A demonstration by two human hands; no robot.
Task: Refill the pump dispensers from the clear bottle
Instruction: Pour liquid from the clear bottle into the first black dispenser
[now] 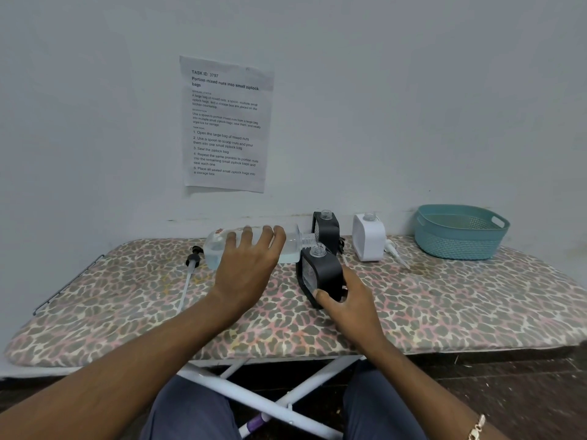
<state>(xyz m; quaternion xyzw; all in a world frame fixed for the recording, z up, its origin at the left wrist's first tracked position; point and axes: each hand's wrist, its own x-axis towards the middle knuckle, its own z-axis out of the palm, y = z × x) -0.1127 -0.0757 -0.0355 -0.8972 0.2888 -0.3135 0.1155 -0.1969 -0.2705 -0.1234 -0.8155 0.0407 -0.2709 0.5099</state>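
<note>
Leopard-print ironing board (444,296), pale wall (413,106). A clear bottle (217,249) is gripped sideways by the left hand (251,262), mouth just above the open black pump dispenser (320,274) grasped by the right hand (351,301). Pouring is judged underway; steeper tilting is needed.

The left hand (247,265) wraps over the clear bottle (219,246), so its middle and most of its label are hidden from me. I cannot tell whether liquid is passing from its mouth into the front black dispenser (320,274), whose lower right corner sits behind the gripping right hand (349,300). The rear black dispenser (327,228) is half covered by the bottle's neck. The white pump (395,252) has a tube I can barely trace. Small headings on the wall sheet (225,122) are too fine to read. The bench (444,296) runs off the right edge, and both forearms are cut off at the bottom edge.
</note>
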